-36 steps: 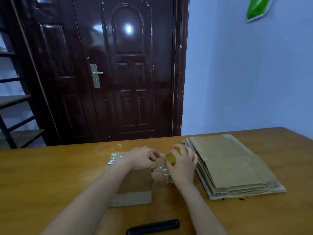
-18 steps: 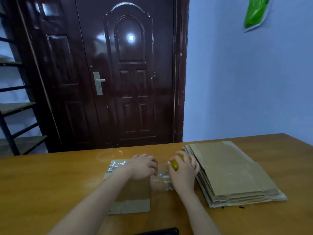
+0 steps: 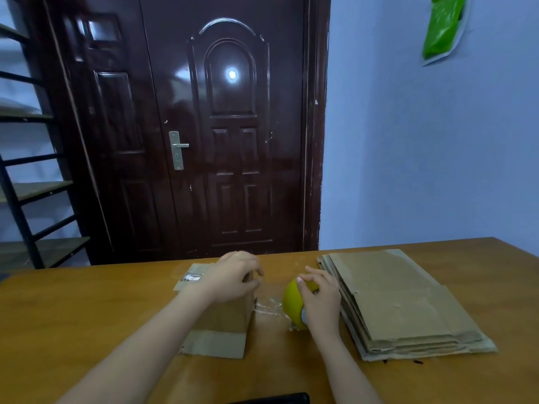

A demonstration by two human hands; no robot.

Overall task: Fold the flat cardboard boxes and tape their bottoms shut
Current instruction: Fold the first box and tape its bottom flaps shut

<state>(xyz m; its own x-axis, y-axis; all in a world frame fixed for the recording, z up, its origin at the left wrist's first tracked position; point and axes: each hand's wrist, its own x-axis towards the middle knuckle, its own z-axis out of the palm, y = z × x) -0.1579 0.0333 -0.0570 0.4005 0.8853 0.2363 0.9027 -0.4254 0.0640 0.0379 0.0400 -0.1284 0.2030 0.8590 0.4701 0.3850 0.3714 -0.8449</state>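
A small cardboard box (image 3: 217, 325) stands on the wooden table (image 3: 87, 316) in front of me. My left hand (image 3: 233, 279) lies over its top right edge with curled fingers, holding the end of a clear tape strip (image 3: 269, 306). My right hand (image 3: 320, 298) grips a yellow tape roll (image 3: 293, 301) just right of the box, and the strip stretches between box and roll. A stack of flat cardboard boxes (image 3: 399, 301) lies to the right, close beside my right hand.
A dark, long object (image 3: 274, 399) lies at the table's near edge. Behind the table stand a dark brown door (image 3: 227, 126), a metal shelf rack (image 3: 26, 185) on the left and a blue wall with a green bag (image 3: 442, 24).
My right hand has pulled the yellow roll away from the left hand to the right, drawing out more clear tape. The camera has tilted up a little.
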